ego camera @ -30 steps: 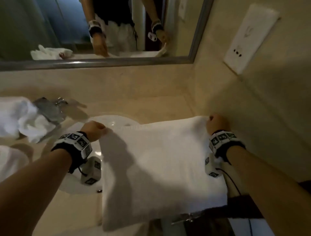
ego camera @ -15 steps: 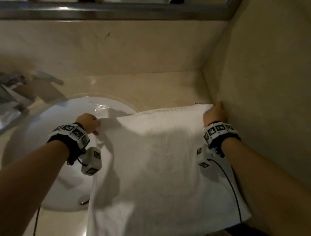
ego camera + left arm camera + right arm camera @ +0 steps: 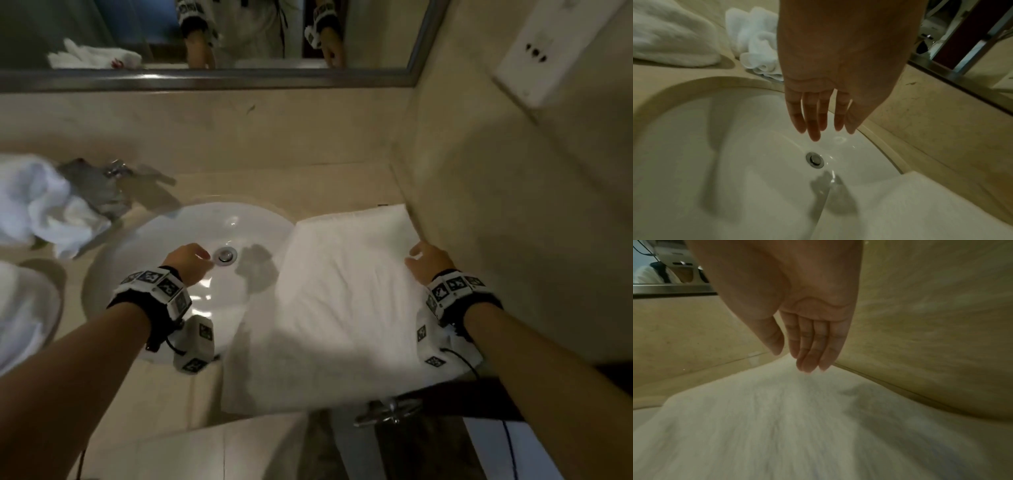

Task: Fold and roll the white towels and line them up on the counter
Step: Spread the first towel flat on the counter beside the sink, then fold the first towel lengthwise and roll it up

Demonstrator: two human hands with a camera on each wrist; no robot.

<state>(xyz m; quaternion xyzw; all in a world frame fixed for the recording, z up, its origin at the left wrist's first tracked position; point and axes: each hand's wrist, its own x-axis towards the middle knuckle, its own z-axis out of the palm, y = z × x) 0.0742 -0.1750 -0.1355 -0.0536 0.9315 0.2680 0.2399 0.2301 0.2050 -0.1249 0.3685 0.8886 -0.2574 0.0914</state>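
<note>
Head view: left hand (image 3: 190, 258) fingers (image 3: 813, 123) straight above the sink (image 3: 144, 246), right hand (image 3: 430, 262) fingers (image 3: 812, 350) together over the folded towel (image 3: 342, 308).

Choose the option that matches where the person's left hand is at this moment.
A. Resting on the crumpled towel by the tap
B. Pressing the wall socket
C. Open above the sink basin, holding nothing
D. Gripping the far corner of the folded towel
C: the left hand hangs with straight fingers over the sink near the drain, clear of the folded towel.
</note>
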